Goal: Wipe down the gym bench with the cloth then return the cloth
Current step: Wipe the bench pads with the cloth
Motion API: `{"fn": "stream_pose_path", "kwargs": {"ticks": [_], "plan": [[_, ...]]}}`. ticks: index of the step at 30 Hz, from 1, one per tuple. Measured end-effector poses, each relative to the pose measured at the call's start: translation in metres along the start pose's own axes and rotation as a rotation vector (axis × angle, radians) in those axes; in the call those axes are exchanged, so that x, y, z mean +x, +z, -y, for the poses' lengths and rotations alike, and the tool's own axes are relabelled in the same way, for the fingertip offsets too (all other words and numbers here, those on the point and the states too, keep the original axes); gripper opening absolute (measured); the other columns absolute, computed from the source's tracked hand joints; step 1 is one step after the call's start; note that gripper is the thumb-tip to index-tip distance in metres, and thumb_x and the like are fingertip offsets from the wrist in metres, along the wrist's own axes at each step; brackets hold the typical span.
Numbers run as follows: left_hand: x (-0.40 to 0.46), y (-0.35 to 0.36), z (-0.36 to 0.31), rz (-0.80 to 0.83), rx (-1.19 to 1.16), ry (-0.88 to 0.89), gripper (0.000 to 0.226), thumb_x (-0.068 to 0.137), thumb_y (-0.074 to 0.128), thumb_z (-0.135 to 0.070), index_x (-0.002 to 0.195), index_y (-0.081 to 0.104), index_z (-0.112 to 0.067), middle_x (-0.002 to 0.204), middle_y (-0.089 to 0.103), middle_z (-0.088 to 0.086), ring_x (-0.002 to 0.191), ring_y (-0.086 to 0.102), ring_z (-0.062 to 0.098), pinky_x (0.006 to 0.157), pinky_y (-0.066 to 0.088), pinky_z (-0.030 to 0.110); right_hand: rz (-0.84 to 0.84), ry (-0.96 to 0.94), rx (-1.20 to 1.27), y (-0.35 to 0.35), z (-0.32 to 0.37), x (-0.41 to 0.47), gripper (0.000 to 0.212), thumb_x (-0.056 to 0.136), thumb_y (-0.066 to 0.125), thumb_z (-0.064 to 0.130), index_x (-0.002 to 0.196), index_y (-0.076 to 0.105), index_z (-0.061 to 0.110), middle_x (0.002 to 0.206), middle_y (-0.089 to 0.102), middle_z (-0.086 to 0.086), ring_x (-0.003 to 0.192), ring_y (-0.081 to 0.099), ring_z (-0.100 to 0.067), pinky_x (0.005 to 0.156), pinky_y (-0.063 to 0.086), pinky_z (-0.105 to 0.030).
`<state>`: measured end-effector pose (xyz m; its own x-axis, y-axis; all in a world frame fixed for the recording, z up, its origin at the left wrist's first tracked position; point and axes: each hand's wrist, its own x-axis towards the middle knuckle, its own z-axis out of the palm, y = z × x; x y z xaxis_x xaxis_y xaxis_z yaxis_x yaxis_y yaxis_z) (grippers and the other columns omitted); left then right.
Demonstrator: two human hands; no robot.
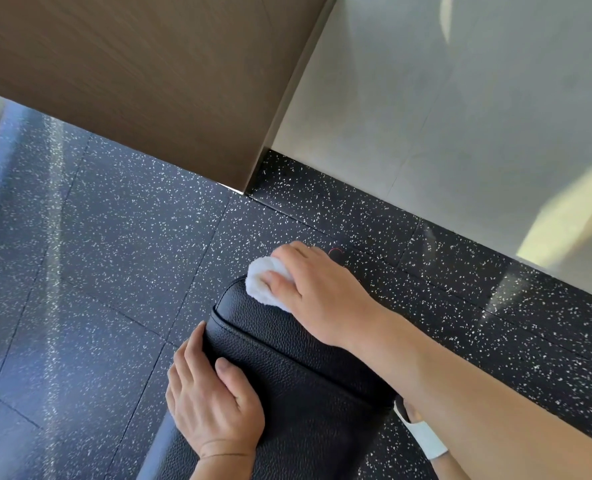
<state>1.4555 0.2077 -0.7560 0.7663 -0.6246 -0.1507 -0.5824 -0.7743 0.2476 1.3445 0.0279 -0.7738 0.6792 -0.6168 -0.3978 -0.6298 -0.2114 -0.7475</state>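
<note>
My right hand presses a bunched white cloth onto the far end of the black padded gym bench, fingers curled over the wad and the thumb lying along its near side; the cloth sits right at the rounded end of the pad, part of it tucked out of sight under my palm. My left hand steadies the bench on its left edge, fingers wrapped down over the side seam and the thumb flat on the top surface. My right forearm crosses the right side of the pad and covers that edge. Below it, a white strap of footwear shows just beside the bench. Under everything lies a black rubber floor flecked with white, laid in large tiles. A brown wood-grain panel stands past the bench end to the upper left, well apart from the pad, meeting a pale wall on the right, where a speckled black skirting strip runs along its foot
</note>
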Motion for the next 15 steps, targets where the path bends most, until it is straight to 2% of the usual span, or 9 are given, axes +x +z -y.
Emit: {"fn": "stream_pose_path", "kwargs": {"ticks": [3,5,8,13,15], "plan": [[0.0,-0.002,-0.001,0.013,0.0,-0.006,0.062,0.09,0.035,-0.033,0.147,0.047,-0.014,0.135,0.058,0.013,0.118,0.052,0.041,0.098,0.042,0.06,-0.083,-0.056,-0.091,-0.004,-0.01,-0.038,0.039,0.11,0.03,0.051,0.13,0.048,0.024,0.119,0.049,0.012,0.101,0.04,-0.009,0.082,0.041,-0.025],[-0.001,-0.002,-0.001,0.012,-0.002,-0.006,0.062,0.09,0.035,-0.033,0.147,0.047,-0.014,0.134,0.058,0.013,0.117,0.052,0.039,0.099,0.041,0.058,-0.1,-0.055,-0.161,-0.007,-0.025,-0.073,0.031,0.111,0.031,0.048,0.124,0.048,0.025,0.112,0.045,0.014,0.094,0.039,-0.011,0.082,0.044,-0.026],[0.0,0.0,0.001,0.003,-0.003,-0.003,0.061,0.091,0.035,-0.033,0.147,0.047,-0.014,0.133,0.058,0.013,0.117,0.051,0.037,0.1,0.04,0.056,-0.103,0.012,-0.163,-0.009,-0.036,-0.099,0.035,0.11,0.03,0.049,0.128,0.048,0.026,0.112,0.044,0.015,0.092,0.042,-0.014,0.08,0.047,-0.031],[-0.001,0.002,0.003,-0.011,-0.004,0.011,0.06,0.091,0.035,-0.032,0.146,0.047,-0.015,0.132,0.058,0.012,0.116,0.052,0.04,0.096,0.041,0.056,-0.147,-0.079,-0.153,-0.001,-0.01,-0.046,0.027,0.109,0.043,0.036,0.123,0.053,0.015,0.118,0.053,0.0,0.098,0.049,-0.022,0.081,0.053,-0.041],[-0.001,0.003,0.005,-0.015,0.006,0.013,0.059,0.091,0.035,-0.032,0.147,0.047,-0.015,0.133,0.058,0.012,0.117,0.052,0.04,0.096,0.041,0.056,-0.114,-0.065,-0.09,0.003,0.001,-0.02,0.027,0.109,0.041,0.039,0.121,0.049,0.016,0.12,0.052,0.001,0.103,0.049,-0.021,0.082,0.051,-0.041]]}}
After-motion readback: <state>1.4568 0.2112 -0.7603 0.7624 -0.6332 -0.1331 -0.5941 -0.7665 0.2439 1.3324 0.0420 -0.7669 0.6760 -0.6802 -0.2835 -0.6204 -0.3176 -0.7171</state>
